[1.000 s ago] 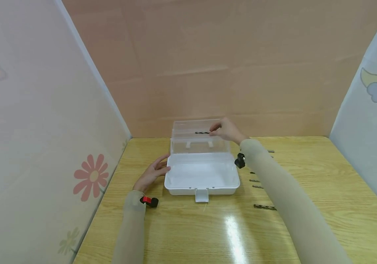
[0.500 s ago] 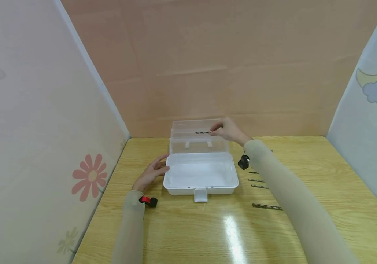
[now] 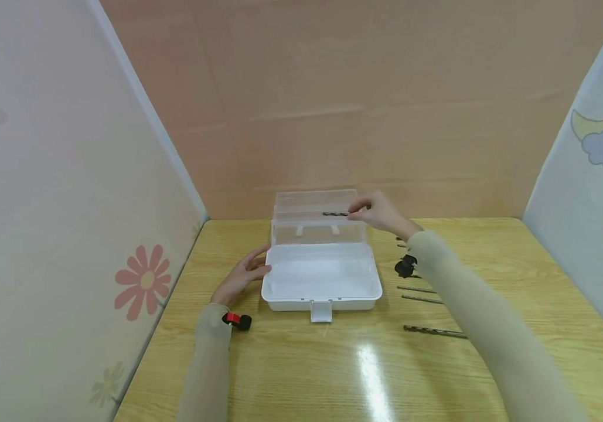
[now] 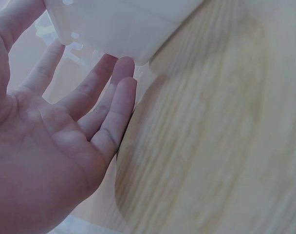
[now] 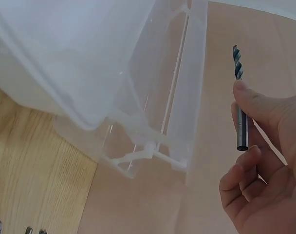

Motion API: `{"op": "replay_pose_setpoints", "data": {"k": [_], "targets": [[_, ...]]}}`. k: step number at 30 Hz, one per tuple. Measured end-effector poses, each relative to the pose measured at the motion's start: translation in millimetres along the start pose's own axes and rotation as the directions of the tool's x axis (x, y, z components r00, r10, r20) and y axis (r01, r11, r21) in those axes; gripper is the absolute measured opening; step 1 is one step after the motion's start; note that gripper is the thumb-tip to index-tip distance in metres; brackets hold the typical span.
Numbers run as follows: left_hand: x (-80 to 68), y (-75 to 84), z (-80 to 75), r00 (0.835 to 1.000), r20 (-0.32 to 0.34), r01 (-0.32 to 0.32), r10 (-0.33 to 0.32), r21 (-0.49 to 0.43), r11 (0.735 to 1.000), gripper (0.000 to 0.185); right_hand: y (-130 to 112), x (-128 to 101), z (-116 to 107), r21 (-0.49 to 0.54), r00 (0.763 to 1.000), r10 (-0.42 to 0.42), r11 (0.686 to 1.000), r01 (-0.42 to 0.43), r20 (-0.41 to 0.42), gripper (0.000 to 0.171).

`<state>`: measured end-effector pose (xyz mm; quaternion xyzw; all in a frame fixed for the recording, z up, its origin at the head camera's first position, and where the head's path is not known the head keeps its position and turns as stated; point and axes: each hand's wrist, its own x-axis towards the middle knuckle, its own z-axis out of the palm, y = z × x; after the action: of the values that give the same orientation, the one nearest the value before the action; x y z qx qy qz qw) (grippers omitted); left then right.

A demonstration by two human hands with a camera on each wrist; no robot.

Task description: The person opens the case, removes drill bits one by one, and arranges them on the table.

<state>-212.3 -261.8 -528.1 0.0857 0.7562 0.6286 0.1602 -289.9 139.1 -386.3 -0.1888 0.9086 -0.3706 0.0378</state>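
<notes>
My right hand (image 3: 382, 214) pinches a spiral drill bit (image 3: 335, 214) between thumb and fingers, holding it level in front of the box's raised lid. In the right wrist view, the fluted tip and the smooth shank of the drill bit (image 5: 242, 131) stick out on either side of the thumb. A white plastic box (image 3: 285, 306) stands with its clear lid (image 3: 306, 202) swung back and its front latch (image 3: 322, 312) hanging down. Against the box's left side rests my left hand (image 3: 239, 280), its fingers spread and nearly straight; the left wrist view has the fingertips at the box wall (image 4: 123, 29).
Several drill bits lie right of the box on the wooden table (image 3: 301, 369), among them a thick one (image 3: 430, 331) near the front and a thinner one (image 3: 419, 299). My right forearm partly covers them. Fabric walls stand at the left, back and right.
My right hand has shifted a little to the right with the drill bit, exposing more of the bits on the table. The left hand has stayed at the box.
</notes>
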Motion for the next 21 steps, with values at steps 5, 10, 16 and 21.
{"op": "replay_pose_setpoints", "data": {"k": [5,10,16,21], "targets": [[0.0,0.5,3.4,1.0,0.005,-0.002,0.002,0.003,1.0,0.07,12,-19,-8,-0.028,0.999,-0.031,0.999,0.031,-0.024,0.022],[-1.0,-0.1,3.6,1.0,0.007,-0.006,0.006,0.013,1.0,0.07,23,-43,-13,-0.028,0.999,-0.026,0.999,0.025,-0.021,0.022],[-3.0,1.6,0.7,1.0,-0.01,-0.01,0.01,0.001,1.0,0.068,36,-72,-14,-0.076,1.0,-0.03,0.997,0.03,0.0,0.021],[-2.2,2.2,-1.0,1.0,-0.002,-0.005,0.005,0.004,1.0,0.069,53,-95,-12,-0.093,0.999,-0.04,0.995,0.04,0.007,0.02]]}}
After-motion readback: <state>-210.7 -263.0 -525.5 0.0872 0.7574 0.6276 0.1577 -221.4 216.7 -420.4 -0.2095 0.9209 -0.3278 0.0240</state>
